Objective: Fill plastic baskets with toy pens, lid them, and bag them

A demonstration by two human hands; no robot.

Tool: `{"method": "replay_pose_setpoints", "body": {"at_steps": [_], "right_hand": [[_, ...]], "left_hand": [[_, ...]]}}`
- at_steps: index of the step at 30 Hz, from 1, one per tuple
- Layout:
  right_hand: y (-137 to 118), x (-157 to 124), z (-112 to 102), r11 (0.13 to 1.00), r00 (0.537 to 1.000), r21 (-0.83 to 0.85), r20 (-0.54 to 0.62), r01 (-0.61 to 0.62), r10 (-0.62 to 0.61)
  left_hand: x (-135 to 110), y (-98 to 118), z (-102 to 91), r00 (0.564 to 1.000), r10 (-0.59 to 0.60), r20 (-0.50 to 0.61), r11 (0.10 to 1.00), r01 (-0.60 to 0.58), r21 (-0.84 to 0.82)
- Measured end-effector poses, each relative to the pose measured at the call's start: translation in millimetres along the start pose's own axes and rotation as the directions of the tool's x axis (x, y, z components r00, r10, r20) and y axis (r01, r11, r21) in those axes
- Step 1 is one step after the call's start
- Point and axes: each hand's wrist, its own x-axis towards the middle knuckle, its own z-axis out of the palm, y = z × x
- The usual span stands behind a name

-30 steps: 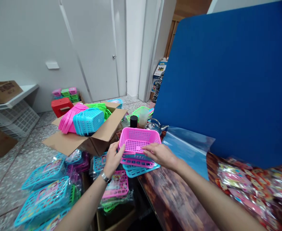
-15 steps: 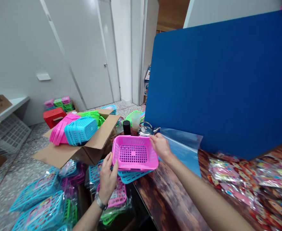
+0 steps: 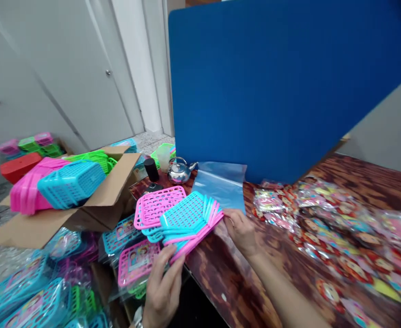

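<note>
A nested stack of blue and pink plastic baskets point(image 3: 186, 212) is tilted on its side in front of me. My left hand point(image 3: 164, 278) grips its lower near corner, fingers on the rim. At the other end of that rim my right hand point(image 3: 239, 230) pinches the far corner. Just behind the stack lie a flat pink lattice lid point(image 3: 159, 206) and a blue lattice piece point(image 3: 152, 234), partly covered. A clear plastic bag point(image 3: 217, 180) rests on the wooden table point(image 3: 221, 273), beyond my right hand.
At the left an open cardboard box point(image 3: 113, 182) holds pink, blue and green baskets. Bagged baskets point(image 3: 33, 282) fill the lower left. A kettle point(image 3: 180, 171) and a black cylinder point(image 3: 151, 169) stand at the back. Packaged toys point(image 3: 344, 241) cover the right side; a blue board point(image 3: 272, 86) rises behind.
The pink basket, earlier held with its open side facing me, is now tipped over with the nested blue and pink stack. Both hands stay on its rim. My view has swung right.
</note>
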Motion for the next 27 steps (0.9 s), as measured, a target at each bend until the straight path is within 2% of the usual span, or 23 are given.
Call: {"method": "replay_pose_setpoints", "body": {"at_steps": [3, 5, 7, 8, 9, 10, 12, 14, 15, 16, 18, 19, 21, 23, 24, 25, 27], "right_hand": [[12, -7, -5, 0.997, 0.999, -0.073, -0.031, -0.012, 0.01], [19, -11, -6, 0.994, 0.998, -0.11, -0.054, 0.011, -0.017], [24, -14, -6, 0.993, 0.997, -0.106, -0.05, 0.045, -0.051], [26, -15, -6, 0.995, 0.998, -0.084, -0.038, 0.056, -0.059], [27, -15, -6, 0.997, 0.998, -0.052, -0.022, 0.056, -0.057], [28, -15, -6, 0.999, 0.999, -0.017, -0.009, 0.044, -0.044], [30, -14, -7, 0.999, 1.0, 0.053, 0.03, -0.002, 0.0], [31, -12, -8, 0.996, 0.994, 0.081, 0.105, -0.029, 0.02], [32, -11, -9, 0.997, 0.989, 0.077, 0.145, -0.023, 0.012], [33, -11, -9, 0.998, 0.984, 0.069, 0.18, -0.004, -0.008], [35, -12, -9, 0.997, 0.978, 0.055, 0.198, 0.049, -0.059], [36, -13, -9, 0.996, 0.981, 0.055, 0.18, 0.069, -0.077], [37, -18, -8, 0.995, 0.991, 0.062, 0.1, 0.078, -0.084], [37, -22, -6, 0.996, 0.999, 0.067, 0.005, 0.052, -0.053], [36, -24, -6, 0.997, 0.999, 0.07, -0.038, 0.036, -0.033], [36, -26, -5, 0.997, 0.997, 0.071, -0.075, 0.019, -0.014], [35, -31, -5, 0.998, 0.993, 0.06, -0.117, -0.019, 0.026]], "left_hand": [[1, 12, -2.1, 0.99, 0.127, 0.064, 0.99, -0.123, -0.065], [18, 10, -6.7, 0.985, 0.168, 0.043, 0.984, -0.165, -0.065], [51, 1, -8.6, 0.988, 0.139, 0.066, 0.99, -0.138, -0.026], [70, -6, -7.5, 0.989, 0.082, 0.126, 0.997, -0.083, -0.001], [90, -13, -5.0, 0.971, 0.0, 0.238, 1.0, -0.004, 0.018], [109, -20, -1.3, 0.92, -0.071, 0.385, 0.997, 0.068, 0.023], [141, -34, 7.7, 0.734, -0.165, 0.659, 0.981, 0.192, 0.031], [160, -43, 15.8, 0.564, -0.154, 0.811, 0.963, 0.271, -0.005], [165, -46, 18.6, 0.515, -0.133, 0.847, 0.956, 0.294, -0.029], [167, -47, 20.6, 0.49, -0.117, 0.864, 0.951, 0.305, -0.044], [166, -45, 22.3, 0.477, -0.122, 0.87, 0.953, 0.3, -0.031], [164, -42, 22.3, 0.492, -0.137, 0.86, 0.959, 0.282, -0.008], [158, -32, 21.8, 0.554, -0.14, 0.821, 0.98, 0.199, 0.033], [154, -20, 21.9, 0.605, -0.08, 0.793, 0.997, 0.063, 0.053], [153, -14, 22.3, 0.606, -0.05, 0.794, 0.998, -0.006, 0.067], [153, -9, 23.0, 0.589, -0.033, 0.807, 0.994, -0.064, 0.088], [155, 0, 25.0, 0.535, -0.048, 0.843, 0.98, -0.138, 0.144]]}}
